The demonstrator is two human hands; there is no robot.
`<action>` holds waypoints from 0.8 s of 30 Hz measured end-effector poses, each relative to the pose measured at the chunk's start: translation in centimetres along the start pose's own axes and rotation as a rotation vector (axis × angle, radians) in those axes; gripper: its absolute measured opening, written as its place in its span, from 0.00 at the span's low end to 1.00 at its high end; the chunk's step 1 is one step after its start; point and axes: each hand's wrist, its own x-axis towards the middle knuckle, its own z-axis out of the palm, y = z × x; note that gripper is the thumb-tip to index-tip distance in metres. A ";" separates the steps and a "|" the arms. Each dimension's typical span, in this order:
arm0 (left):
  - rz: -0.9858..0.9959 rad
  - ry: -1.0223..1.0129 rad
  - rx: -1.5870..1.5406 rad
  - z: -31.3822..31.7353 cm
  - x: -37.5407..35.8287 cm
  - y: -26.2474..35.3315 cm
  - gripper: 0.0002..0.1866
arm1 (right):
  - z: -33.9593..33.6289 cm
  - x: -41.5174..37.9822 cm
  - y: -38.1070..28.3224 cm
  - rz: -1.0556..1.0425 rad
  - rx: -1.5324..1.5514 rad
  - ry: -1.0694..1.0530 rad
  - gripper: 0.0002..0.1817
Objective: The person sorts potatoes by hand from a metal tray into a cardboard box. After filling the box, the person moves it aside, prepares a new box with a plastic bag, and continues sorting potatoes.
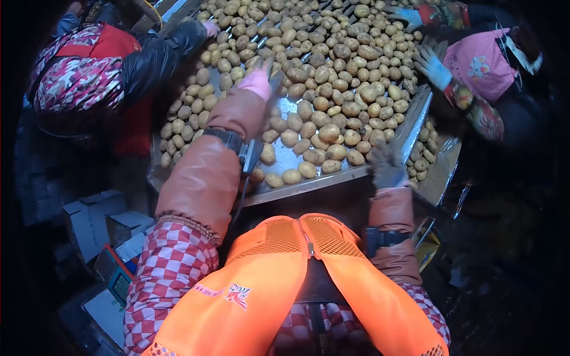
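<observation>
Many potatoes (332,77) cover a metal sorting table (285,110), whose bare surface shows in patches. My left hand (261,78), in a pink glove with grey on the finger side, reaches far over the table. Its fingers stretch forward and touch or hover just above the potatoes, with none seen in its grasp. At the table's near right corner is my right hand (388,168), in a dirty grey glove. Its fingers are smeared by motion, and I cannot see whether they hold anything. Several potatoes (354,157) lie just left of it.
On the left, a co-worker's pink-gloved hand (211,28) reaches in. From the right come another person's blue gloves (436,72). A side chute (442,172) with potatoes runs along the right edge. Cardboard boxes (95,216) stand at lower left.
</observation>
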 end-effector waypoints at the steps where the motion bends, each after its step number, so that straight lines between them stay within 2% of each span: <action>1: -0.021 -0.042 0.047 0.5 0.7 -0.2 0.27 | 2.6 -0.7 1.7 -0.057 -0.284 -0.062 0.30; 2: -0.099 -0.156 -0.010 0.3 1.3 -0.1 0.27 | 3.4 -0.2 2.2 0.151 -0.117 -0.230 0.30; 3: -0.179 -0.269 -0.066 -0.2 1.7 0.1 0.27 | 5.6 -1.3 2.6 0.221 -0.227 -0.245 0.43; 4: -0.211 -0.362 -0.098 -0.3 1.6 -0.3 0.28 | 7.4 -2.0 2.7 0.284 -0.334 -0.282 0.39; 6: -0.226 -0.519 -0.135 -0.3 0.8 -1.8 0.29 | 7.9 -2.0 4.4 0.249 -0.356 -0.273 0.26; 7: -0.207 -0.578 -0.142 -0.1 0.2 -2.7 0.29 | 8.1 -1.7 4.7 0.255 -0.375 -0.264 0.25; 10: -0.101 -0.582 -0.059 -2.5 -2.5 -0.8 0.33 | 8.4 -1.2 5.1 0.268 -0.474 -0.238 0.23; 13: -0.202 -0.528 0.034 -4.5 -3.9 1.6 0.35 | 8.7 -0.1 5.7 0.274 -0.633 -0.254 0.23; 16: -0.367 -0.577 -0.150 -2.8 -3.1 -0.4 0.35 | 9.9 -0.7 5.1 0.286 -0.737 -0.264 0.22; 17: -0.444 -0.573 -0.321 -2.7 -3.1 -0.9 0.35 | 9.6 -0.5 5.4 0.246 -0.749 -0.282 0.22; 19: -0.526 -0.508 -0.936 -2.2 -4.9 -3.5 0.33 | 9.4 -0.4 5.3 0.265 -0.619 -0.359 0.22; 21: -0.547 -0.458 -1.294 -3.4 -6.8 -4.0 0.32 | 9.7 -0.7 4.9 0.388 -0.328 -0.472 0.23; 24: -0.495 -0.460 -1.522 -4.7 -9.6 -3.6 0.28 | 12.3 -0.9 4.1 0.579 -0.308 -0.601 0.24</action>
